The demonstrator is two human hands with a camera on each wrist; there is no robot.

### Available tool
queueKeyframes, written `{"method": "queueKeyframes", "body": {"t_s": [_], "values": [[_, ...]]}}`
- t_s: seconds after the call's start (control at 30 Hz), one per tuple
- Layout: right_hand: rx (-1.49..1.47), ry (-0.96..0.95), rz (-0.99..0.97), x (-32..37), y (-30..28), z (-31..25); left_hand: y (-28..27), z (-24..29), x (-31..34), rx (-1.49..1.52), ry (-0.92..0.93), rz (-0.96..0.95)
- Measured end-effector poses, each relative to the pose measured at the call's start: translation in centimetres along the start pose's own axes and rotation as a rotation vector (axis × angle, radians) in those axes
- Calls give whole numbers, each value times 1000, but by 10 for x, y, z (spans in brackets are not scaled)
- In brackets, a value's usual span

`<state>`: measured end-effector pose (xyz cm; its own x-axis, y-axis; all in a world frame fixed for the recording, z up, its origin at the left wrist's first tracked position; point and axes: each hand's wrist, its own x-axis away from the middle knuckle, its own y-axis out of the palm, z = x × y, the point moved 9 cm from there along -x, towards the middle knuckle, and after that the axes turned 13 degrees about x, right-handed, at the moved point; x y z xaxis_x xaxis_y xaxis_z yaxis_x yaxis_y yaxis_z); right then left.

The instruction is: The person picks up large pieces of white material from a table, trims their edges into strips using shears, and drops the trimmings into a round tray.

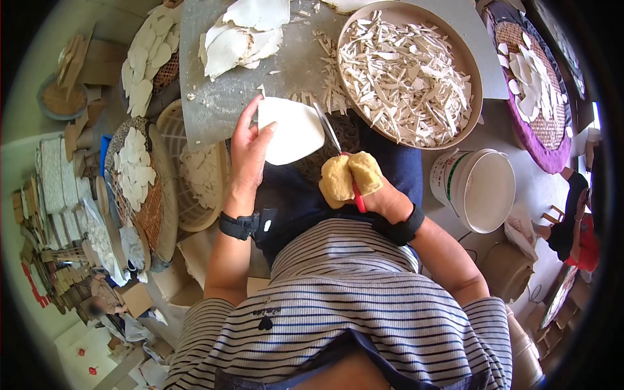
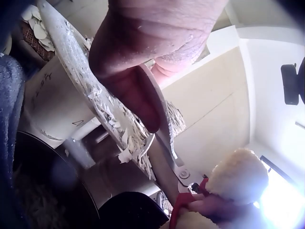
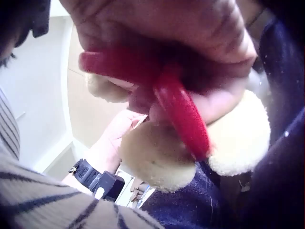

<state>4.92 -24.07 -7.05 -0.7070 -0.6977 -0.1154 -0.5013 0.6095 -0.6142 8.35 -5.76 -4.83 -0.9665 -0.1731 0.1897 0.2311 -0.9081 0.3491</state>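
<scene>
My left hand (image 1: 246, 155) pinches a white rounded piece of thin sheet (image 1: 292, 132), thumb on top and fingers beneath. In my right hand (image 1: 391, 200) are scissors (image 1: 331, 132) with red handles (image 3: 183, 114). Thick yellow foam pieces (image 1: 337, 181) wrap the fingers around those handles. The blades lie along the right edge of the sheet. In the left wrist view the curved sheet (image 2: 161, 102) is seen edge-on, its lower end reaching down to the scissors' pivot (image 2: 184, 174). Part of the blades is hidden behind the sheet there.
A round tray (image 1: 478, 97) heaped with white offcuts sits on the grey table (image 1: 214, 107), beside larger white sheets (image 1: 244, 39). To the right stands a white bucket (image 1: 448, 179). Baskets (image 1: 170, 140) of rounded pieces line the left; another basket (image 1: 549, 146) stands far right, near another person (image 1: 578, 221).
</scene>
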Motion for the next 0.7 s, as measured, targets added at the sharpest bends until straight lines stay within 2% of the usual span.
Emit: {"method": "queueKeyframes", "body": {"t_s": [0.03, 0.17, 0.27, 0.37, 0.47, 0.57, 0.63, 0.7], "values": [[89, -116, 133, 3, -3, -2, 4, 1, 1, -3, -17, -26], [109, -123, 123, -1, -17, -11, 6, -1, 2, -10, -42, -14], [-46, 50, -194, 0, 3, 1, -7, -8, -1, -21, 14, 44], [93, 4, -143, 2, 1, 0, -7, -9, -2, -2, 41, 56], [-62, 73, -178, 1, 0, 0, -2, -1, -6, 7, 39, 13], [26, 4, -127, 1, -8, -8, 0, 1, -10, -13, -2, -30], [-118, 64, -141, 5, 3, 1, -3, -2, -12, -14, -79, -45], [-265, 133, -139, 5, 4, 5, -2, -4, -15, -29, -58, -70]]}}
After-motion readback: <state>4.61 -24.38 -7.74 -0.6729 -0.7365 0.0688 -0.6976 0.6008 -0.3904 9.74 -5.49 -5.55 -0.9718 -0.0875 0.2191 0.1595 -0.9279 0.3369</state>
